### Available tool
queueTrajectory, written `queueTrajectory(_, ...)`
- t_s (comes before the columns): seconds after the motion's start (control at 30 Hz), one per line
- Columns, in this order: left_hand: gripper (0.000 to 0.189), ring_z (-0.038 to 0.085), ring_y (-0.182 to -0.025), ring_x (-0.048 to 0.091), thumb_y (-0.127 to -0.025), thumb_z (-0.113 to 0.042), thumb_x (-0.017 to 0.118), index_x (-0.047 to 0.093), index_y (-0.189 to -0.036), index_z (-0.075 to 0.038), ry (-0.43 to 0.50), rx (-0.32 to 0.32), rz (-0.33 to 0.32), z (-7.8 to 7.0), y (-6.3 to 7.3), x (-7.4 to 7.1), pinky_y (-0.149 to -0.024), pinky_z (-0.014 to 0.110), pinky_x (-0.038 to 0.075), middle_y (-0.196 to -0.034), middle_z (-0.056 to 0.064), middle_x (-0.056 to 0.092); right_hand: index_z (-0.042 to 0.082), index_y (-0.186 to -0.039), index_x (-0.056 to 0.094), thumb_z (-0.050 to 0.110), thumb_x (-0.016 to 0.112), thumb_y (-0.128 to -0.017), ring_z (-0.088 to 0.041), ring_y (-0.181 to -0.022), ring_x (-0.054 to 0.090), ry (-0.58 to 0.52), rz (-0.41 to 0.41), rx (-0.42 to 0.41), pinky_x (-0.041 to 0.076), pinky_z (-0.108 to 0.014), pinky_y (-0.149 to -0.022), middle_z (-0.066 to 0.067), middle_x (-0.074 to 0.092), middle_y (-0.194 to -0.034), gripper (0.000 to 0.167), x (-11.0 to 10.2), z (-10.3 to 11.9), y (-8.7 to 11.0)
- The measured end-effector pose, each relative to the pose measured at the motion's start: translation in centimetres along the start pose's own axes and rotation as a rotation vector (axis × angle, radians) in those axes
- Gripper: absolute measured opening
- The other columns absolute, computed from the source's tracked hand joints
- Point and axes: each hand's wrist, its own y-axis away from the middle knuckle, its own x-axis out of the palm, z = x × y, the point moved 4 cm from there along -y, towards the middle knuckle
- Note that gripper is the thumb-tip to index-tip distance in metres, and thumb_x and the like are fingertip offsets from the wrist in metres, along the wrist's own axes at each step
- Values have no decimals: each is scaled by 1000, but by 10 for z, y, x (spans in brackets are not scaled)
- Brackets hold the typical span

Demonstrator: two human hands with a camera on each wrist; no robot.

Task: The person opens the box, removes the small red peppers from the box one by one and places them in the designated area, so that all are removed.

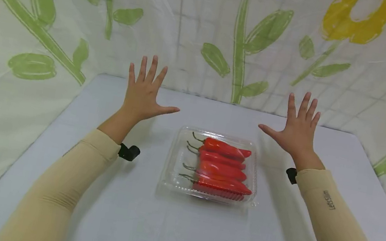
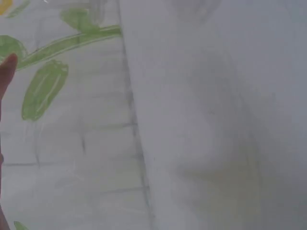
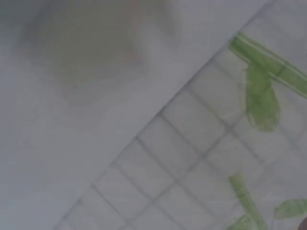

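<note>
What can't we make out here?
Left wrist: most of the left hand, cut by the left edge.
Right wrist: nearly all the right hand, cut off at lower right corner.
Head: whether the clear container is latched; too small.
Head: tops of the yellow flowers, cut by the top edge.

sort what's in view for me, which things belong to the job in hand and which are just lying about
Likely the job:
clear plastic box
red peppers inside it
left hand, right hand, both spread, holding nothing

Just around it:
white table
flowered backdrop
black wrist cameras
cream sleeves
</note>
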Motion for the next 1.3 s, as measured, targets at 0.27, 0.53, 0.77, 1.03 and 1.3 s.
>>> queueTrajectory(0.27, 107, 28, -143, -20, -75, -69, 57, 5, -151, -15, 339, -89, 99, -3, 31, -9, -112, 59, -12, -156, 8, -16, 13, -148, -13, 58, 63, -78, -31, -138, -31, -199, 29, 58, -14, -67, -106, -7, -30, -151, 113, -2, 0, 32)
queueTrajectory(0.53, 93, 25, -145, -12, -82, -56, 60, 11, -151, -18, 652, -147, 112, -7, 57, -10, -115, 54, -9, -158, 6, -1, 7, -146, -17, 43, 65, -83, -31, -138, -30, -422, 92, 101, -13, -63, -108, -8, -28, -152, 110, -2, -2, 66)
queueTrajectory(0.77, 84, 26, -145, -11, -86, -51, 57, 8, -151, -28, 954, -321, 204, -5, 79, 2, -112, 64, 1, -158, -4, -1, 21, -147, -20, 41, 66, -83, -27, -141, -24, -601, 205, 206, 4, -70, -106, 3, -26, -153, 108, -1, -1, 91)
queueTrajectory(1.03, 68, 21, -146, -4, -97, -26, 45, 7, -150, -9, 1355, -316, 224, -24, 111, 2, -118, 49, 0, -158, 4, 3, 19, -149, -12, 24, 65, -86, -31, -143, -15, -828, 265, 221, 2, -55, -114, 0, -20, -155, 100, 9, 13, 117)
queueTrajectory(1.3, 65, 18, -146, -8, -93, -8, 34, 1, -149, -1, 1772, -340, 147, -40, 147, 0, -117, 45, -9, -159, 6, -2, 21, -151, -5, 18, 62, -89, -29, -145, -8, -946, 231, 181, 12, -28, -116, 1, -9, -158, 91, 15, 27, 138)
